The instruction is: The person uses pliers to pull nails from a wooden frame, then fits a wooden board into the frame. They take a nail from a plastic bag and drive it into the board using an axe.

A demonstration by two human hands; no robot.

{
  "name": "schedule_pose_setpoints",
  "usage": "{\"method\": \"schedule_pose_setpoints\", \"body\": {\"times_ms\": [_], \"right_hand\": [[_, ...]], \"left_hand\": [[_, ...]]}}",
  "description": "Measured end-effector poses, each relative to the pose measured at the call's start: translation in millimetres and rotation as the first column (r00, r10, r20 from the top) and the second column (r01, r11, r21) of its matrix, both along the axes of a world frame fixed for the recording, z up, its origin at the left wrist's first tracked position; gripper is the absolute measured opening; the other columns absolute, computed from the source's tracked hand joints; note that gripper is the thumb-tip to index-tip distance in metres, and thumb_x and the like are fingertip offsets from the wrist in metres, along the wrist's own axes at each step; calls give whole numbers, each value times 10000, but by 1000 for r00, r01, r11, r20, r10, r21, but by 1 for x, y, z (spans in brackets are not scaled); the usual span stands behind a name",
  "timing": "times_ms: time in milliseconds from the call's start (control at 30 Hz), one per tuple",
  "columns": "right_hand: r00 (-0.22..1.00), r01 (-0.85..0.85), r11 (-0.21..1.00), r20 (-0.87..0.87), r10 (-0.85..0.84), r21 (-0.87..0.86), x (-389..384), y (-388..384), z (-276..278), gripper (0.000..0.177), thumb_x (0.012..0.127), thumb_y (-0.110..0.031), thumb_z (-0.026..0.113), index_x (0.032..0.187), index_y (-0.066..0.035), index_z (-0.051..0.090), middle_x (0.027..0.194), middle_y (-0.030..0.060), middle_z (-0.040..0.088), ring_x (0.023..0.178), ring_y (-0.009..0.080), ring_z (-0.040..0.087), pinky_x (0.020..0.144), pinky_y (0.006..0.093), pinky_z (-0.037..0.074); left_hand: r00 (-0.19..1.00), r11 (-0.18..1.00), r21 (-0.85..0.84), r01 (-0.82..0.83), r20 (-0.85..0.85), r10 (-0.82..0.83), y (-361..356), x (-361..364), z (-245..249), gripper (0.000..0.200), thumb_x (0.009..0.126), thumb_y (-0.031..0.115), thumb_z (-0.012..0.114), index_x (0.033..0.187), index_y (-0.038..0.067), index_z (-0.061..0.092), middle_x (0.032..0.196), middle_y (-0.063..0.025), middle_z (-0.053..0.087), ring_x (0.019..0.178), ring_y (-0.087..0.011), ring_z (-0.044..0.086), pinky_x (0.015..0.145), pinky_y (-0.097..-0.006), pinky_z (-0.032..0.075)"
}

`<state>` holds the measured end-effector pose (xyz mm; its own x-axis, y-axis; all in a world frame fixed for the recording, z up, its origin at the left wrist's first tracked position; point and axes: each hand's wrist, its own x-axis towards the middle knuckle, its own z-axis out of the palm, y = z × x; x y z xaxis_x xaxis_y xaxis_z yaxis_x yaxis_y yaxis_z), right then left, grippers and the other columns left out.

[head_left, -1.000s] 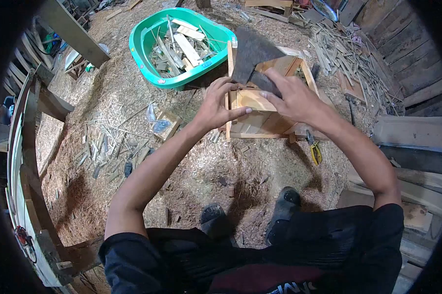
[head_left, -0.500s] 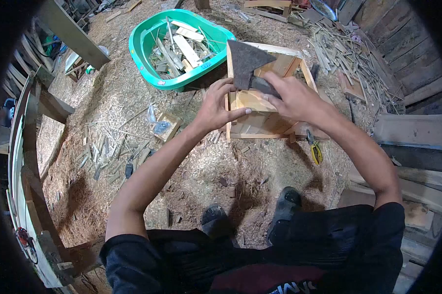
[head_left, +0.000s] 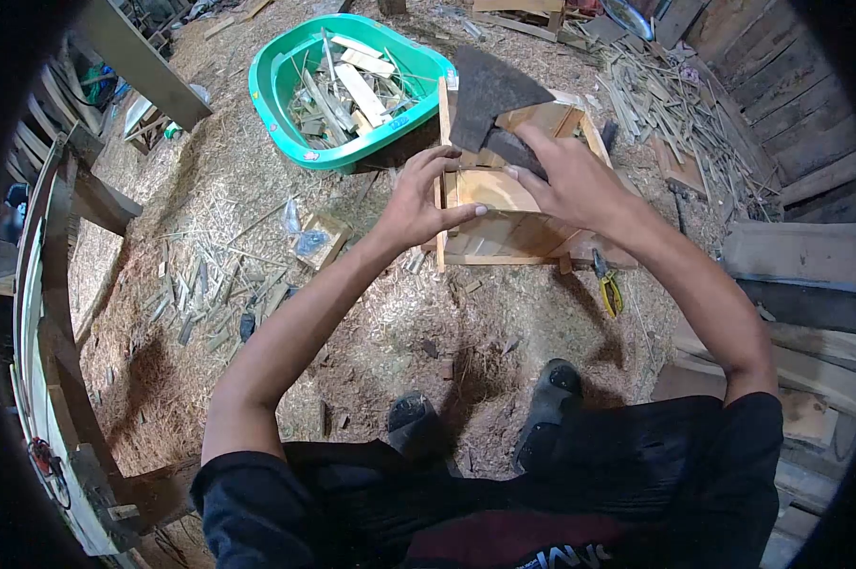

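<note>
A wooden box frame (head_left: pixel 504 248) made of light boards stands on the ground before me. At its left edge, my left hand (head_left: pixel 426 199) grips the box, fingertips on the far side and thumb along the near board. Whether a small nail sits between those fingers is too fine to make out. My right hand (head_left: pixel 575 180) is closed round the short handle of a hatchet (head_left: pixel 494 90). The dark, wide blade is raised over the box, just above my left fingertips. Yellow-handled pliers (head_left: pixel 610 292) rest by the box's near right corner.
A green plastic tub (head_left: pixel 286 128) full of wood offcuts stands behind the box to the left. Wood scraps (head_left: pixel 674 123) are heaped at the right, near stacked boards (head_left: pixel 798 256). Shavings cover the ground, and a small wood block with a plastic bag (head_left: pixel 312 242) lies left.
The hatchet has risen slightly away from the box and shifted right, with my right hand lifting it. My left hand stays at the box's left edge.
</note>
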<state>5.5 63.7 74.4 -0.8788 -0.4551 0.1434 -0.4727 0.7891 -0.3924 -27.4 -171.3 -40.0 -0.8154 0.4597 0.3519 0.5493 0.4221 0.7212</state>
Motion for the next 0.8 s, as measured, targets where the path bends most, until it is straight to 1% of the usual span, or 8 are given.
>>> {"method": "schedule_pose_setpoints", "body": {"times_ms": [100,233,433,533,567,667,767,800], "right_hand": [[1000,3,999,4,-3,49,3,0,-6,314,925,-158,631,1168,-17,491,815,280,671,826,479,670,717,554,523],[996,20,997,80,-26,74,3,2,-2,326,931,-163,623,1192,-19,489,810,279,673,822,483,669,719,558,523],[999,41,998,1,-41,-48,1,-3,2,337,939,-201,647,1190,-30,501,845,292,668,830,470,667,709,534,515],[995,8,990,94,-22,139,3,-3,-4,343,934,-213,662,1182,-27,513,843,289,671,833,465,672,704,521,520],[992,9,989,124,-28,146,0,-1,-3,357,935,-209,660,1210,-34,514,853,286,677,839,466,674,719,523,524],[997,31,999,68,-32,20,2,-5,7,367,935,-199,657,1225,-30,510,847,287,673,837,472,670,730,530,523],[1000,11,1000,2,-11,-9,3,-7,7,367,935,-190,654,1224,-20,505,857,289,673,842,472,669,730,524,523],[1000,13,999,27,-14,36,3,-6,5,367,934,-189,654,1225,-20,508,863,289,675,844,470,671,729,520,525]], "left_hand": [[999,999,-6,-40,19,40,0,2,-1,687,706,431,873,1233,69,622,1424,-205,481,1373,-370,416,1150,-485,326],[999,999,26,-21,-50,22,2,-2,-3,701,687,472,873,1183,32,643,1374,-191,529,1323,-366,465,1123,-480,362],[999,999,27,-29,-33,30,3,-1,-3,703,689,472,869,1188,33,642,1379,-195,529,1322,-368,468,1122,-478,362],[999,1000,21,-22,-33,23,3,-1,0,702,688,470,868,1191,36,642,1383,-199,526,1317,-371,472,1121,-479,363],[999,999,16,-28,-35,28,3,0,0,702,687,469,869,1191,37,643,1384,-200,524,1315,-372,474,1121,-478,364],[998,998,-12,-53,15,54,2,4,1,708,698,464,868,1216,46,628,1419,-189,489,1346,-361,438,1140,-478,342],[999,999,-3,-49,12,49,2,2,0,717,686,477,869,1198,33,636,1404,-195,504,1331,-364,458,1127,-478,360],[999,999,9,-41,-4,41,3,0,0,720,676,484,870,1182,25,644,1388,-200,520,1314,-368,477,1115,-478,374]]}}
